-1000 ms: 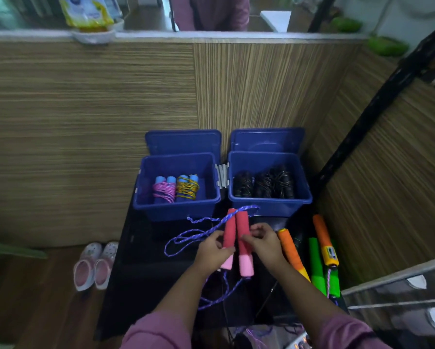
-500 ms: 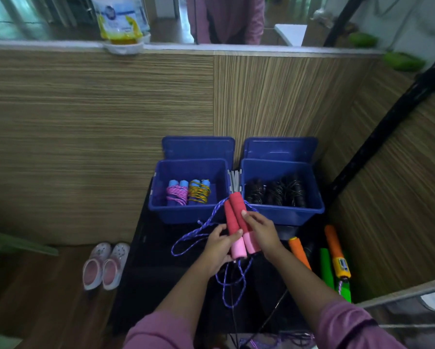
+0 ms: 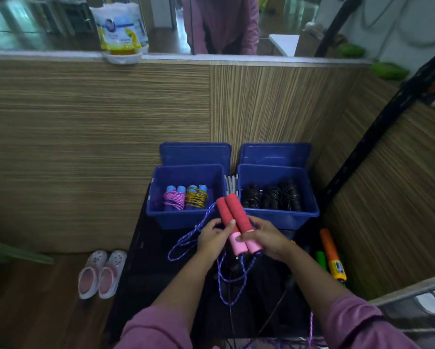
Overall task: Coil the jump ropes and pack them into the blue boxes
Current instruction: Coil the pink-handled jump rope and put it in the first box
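Two red and pink foam handles [image 3: 234,217] of a jump rope lie side by side between my hands, tilted up toward the boxes. My left hand [image 3: 212,239] grips them from the left and my right hand [image 3: 264,239] pinches their pink ends. The purple braided rope [image 3: 186,241] loops out to the left and hangs below the handles. The left blue box [image 3: 183,219] holds two coiled ropes with blue handles [image 3: 186,197]. The right blue box [image 3: 279,217] holds several black coiled ropes [image 3: 271,196].
Both boxes stand open on a black table [image 3: 145,263], lids leaning on the wood-grain wall behind. Orange and green rope handles [image 3: 331,255] lie at the table's right edge. A pair of pink and white shoes [image 3: 101,273] sits on the floor to the left.
The handles have been brought together and tilted up toward the boxes. The rope loop now hangs lower beneath them. The view has tipped slightly.
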`<act>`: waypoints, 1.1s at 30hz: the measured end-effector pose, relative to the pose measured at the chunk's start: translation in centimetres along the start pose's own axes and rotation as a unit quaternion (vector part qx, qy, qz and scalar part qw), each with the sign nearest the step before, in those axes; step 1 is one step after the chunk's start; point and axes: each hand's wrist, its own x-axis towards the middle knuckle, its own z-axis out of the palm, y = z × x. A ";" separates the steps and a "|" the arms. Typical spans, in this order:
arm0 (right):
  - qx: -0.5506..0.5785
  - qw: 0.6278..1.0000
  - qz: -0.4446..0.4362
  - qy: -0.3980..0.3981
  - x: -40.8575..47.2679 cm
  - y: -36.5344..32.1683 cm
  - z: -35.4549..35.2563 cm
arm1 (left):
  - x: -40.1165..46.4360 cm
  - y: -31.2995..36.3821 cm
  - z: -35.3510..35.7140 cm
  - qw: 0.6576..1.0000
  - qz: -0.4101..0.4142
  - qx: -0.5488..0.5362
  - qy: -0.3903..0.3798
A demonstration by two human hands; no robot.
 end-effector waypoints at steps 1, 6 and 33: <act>-0.009 1.000 0.009 -0.001 0.1 -0.2 -0.1 | 0.1 -0.2 -0.4 0.994 0.064 0.074 0.041; -0.092 0.994 0.057 -0.032 0.6 -2.4 -0.5 | 0.6 0.5 -3.6 0.742 0.520 0.423 0.027; -0.224 0.972 -0.071 0.021 2.0 -5.6 -0.3 | 1.7 0.6 -6.0 0.864 0.299 0.391 -0.101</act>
